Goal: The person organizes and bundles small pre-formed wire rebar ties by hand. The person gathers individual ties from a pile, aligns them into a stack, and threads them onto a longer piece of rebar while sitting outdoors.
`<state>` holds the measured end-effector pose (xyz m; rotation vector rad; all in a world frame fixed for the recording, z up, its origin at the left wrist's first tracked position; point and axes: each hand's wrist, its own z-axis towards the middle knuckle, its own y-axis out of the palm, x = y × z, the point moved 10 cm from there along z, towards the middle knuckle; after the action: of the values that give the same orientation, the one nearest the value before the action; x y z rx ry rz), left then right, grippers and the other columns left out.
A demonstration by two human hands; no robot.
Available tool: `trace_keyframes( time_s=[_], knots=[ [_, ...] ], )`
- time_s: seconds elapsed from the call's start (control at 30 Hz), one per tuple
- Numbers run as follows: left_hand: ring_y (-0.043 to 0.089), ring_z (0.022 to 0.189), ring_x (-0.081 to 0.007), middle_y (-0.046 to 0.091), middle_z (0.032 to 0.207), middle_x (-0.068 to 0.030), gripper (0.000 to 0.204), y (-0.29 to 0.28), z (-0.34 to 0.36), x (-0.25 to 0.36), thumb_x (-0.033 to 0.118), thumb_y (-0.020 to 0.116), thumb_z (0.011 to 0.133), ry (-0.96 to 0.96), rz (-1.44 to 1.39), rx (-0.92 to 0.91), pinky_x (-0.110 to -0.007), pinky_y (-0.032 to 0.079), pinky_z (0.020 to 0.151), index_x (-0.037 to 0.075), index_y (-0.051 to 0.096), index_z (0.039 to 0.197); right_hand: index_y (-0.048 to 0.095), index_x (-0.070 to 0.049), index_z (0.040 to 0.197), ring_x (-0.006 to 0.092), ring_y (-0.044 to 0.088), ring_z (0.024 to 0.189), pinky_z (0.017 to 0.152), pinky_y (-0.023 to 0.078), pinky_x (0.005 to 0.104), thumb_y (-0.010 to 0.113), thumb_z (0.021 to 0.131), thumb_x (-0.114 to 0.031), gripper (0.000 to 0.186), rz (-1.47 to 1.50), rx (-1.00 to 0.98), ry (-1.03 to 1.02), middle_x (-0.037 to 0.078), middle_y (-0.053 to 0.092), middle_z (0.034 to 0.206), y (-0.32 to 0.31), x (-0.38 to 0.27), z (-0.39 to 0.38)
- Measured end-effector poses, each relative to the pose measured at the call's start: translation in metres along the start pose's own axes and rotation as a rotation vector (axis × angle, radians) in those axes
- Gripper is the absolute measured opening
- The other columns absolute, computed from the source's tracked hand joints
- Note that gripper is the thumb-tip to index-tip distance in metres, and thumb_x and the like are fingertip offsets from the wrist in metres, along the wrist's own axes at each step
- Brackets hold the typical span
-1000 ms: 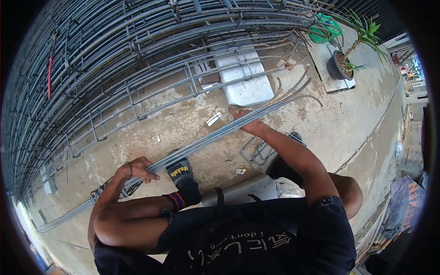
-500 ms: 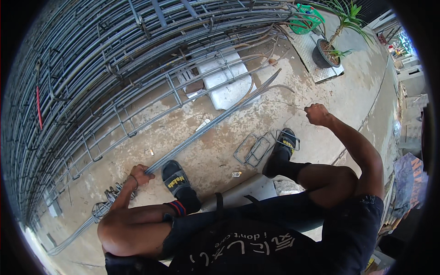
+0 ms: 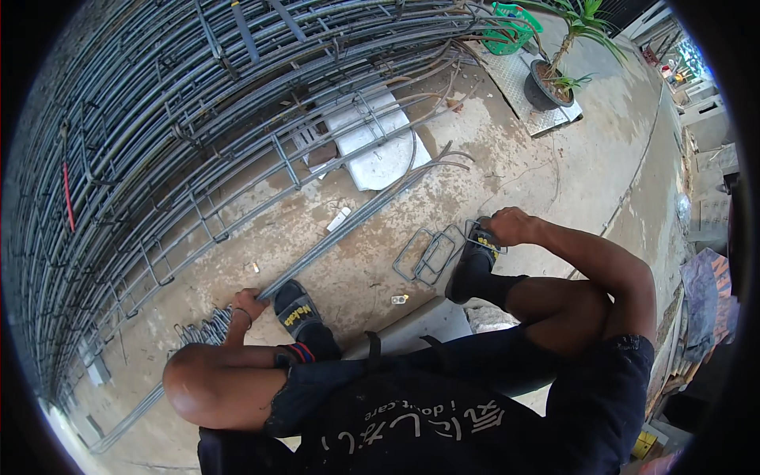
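Observation:
My left hand (image 3: 250,303) is closed round the near end of a bundle of steel rebar rods (image 3: 340,234), which slants up and away to the right. Beside my right shoe, bent wire rebar stirrups (image 3: 430,257) lie overlapping on the concrete. One more stirrup (image 3: 469,234) rests over the shoe's toe. My right hand (image 3: 507,226) is down at that stirrup, its fingers curled on the upper edge; the fingertips are partly hidden. A heap of small stirrups (image 3: 207,328) sits just left of my left wrist.
Stacked rebar cages (image 3: 158,142) fill the far left. A white panel (image 3: 372,138) lies beneath their edge. Far right stand a potted plant (image 3: 548,89) on a metal plate and a green basket (image 3: 511,30). My sandalled feet (image 3: 299,309) are on the concrete floor.
My right hand has come down and left, from above bare concrete to the stirrup at my right shoe. My left hand still grips the rods, whose far ends have shifted slightly.

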<state>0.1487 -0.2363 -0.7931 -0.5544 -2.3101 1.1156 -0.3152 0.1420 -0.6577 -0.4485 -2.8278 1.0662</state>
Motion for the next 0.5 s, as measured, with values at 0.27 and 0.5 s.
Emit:
trace_keyframes(
  time_s=[0.27, 0.5],
  knots=[
    [0.066, 0.078, -0.0318, 0.068, 0.079, -0.0156, 0.028, -0.015, -0.011, 0.012, 0.030, 0.072, 0.067, 0.008, -0.059, 0.156, -0.040, 0.052, 0.075, 0.010, 0.070, 0.087, 0.060, -0.007, 0.108, 0.0363, 0.061, 0.098, 0.083, 0.049, 0.0448, 0.065, 0.077, -0.030, 0.039, 0.034, -0.071, -0.088, 0.018, 0.065, 0.096, 0.011, -0.028, 0.021],
    [0.064, 0.081, -0.0347, 0.065, 0.086, -0.0144, 0.030, -0.015, -0.019, 0.010, 0.021, 0.073, 0.067, 0.087, -0.030, 0.256, -0.044, 0.051, 0.074, 0.011, 0.064, 0.094, 0.059, -0.003, 0.104, 0.0370, 0.060, 0.099, 0.083, 0.048, 0.0449, 0.067, 0.077, -0.025, 0.036, 0.025, -0.054, -0.289, 0.019, 0.064, 0.096, 0.007, -0.084, 0.027]
  ],
)
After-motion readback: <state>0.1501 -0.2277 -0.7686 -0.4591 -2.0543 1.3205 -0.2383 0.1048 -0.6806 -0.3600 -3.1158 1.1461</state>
